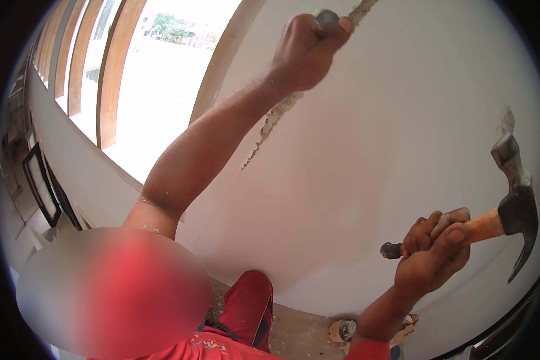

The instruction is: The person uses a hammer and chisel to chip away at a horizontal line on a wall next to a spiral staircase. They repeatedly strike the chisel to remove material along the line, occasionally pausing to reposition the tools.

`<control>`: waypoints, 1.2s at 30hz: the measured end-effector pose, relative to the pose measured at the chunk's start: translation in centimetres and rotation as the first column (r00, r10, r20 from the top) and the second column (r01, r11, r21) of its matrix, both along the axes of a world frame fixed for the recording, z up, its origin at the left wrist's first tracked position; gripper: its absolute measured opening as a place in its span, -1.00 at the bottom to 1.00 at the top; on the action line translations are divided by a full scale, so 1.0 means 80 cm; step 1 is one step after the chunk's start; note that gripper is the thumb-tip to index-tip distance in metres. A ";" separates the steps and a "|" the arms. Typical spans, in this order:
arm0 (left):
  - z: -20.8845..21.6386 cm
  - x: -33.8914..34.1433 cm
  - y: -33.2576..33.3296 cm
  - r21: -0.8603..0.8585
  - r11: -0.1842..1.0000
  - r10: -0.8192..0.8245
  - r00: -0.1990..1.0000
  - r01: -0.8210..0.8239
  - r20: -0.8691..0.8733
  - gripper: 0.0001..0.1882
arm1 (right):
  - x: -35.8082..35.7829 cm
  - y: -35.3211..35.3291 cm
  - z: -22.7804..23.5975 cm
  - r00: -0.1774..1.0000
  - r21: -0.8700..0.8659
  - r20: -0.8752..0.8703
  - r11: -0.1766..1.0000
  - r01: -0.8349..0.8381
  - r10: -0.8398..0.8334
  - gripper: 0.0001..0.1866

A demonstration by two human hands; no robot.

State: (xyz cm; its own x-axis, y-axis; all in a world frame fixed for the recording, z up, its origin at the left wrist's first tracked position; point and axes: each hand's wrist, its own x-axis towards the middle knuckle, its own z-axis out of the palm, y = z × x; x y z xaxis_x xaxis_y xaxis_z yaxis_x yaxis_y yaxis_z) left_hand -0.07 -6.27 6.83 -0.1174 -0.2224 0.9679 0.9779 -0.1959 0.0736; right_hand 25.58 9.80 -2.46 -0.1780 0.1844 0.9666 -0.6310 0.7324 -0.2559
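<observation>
Raised against the white wall (354,180), my left hand (306,57) is wrapped around a chisel (327,20). Only its round grey metal end shows above the fist; the blade is hidden. A rough, chipped groove (276,114) runs slantwise up the wall and passes behind this hand. Lower and to the right, my right hand (432,255) grips a claw hammer (519,210) by its wooden handle. The dark steel head points away from me to the right, well apart from the chisel, with its curved claw downward. A dark butt sticks out on the hand's left side.
At the upper left is a bright window opening with upright wooden bars (111,78). Chips and dust lie on the floor (300,336), where a small round container (345,330) stands by the wall. A dark-framed panel (42,180) is at far left.
</observation>
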 end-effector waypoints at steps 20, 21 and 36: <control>-0.007 0.022 0.059 -0.084 0.984 0.109 0.911 -0.154 -0.398 -0.93 | -0.060 0.008 -0.006 0.946 0.245 -0.300 0.968 -0.046 0.121 -0.47; -0.008 0.021 0.053 -0.077 0.984 0.116 0.911 -0.159 -0.395 -0.88 | -0.093 0.013 -0.004 0.962 0.340 -0.274 0.937 0.079 0.018 -0.49; 0.004 -0.016 0.015 -0.022 0.992 0.125 0.991 -0.124 0.051 -0.64 | -0.050 -0.014 0.017 0.965 -0.032 0.237 0.993 -0.112 0.116 -0.61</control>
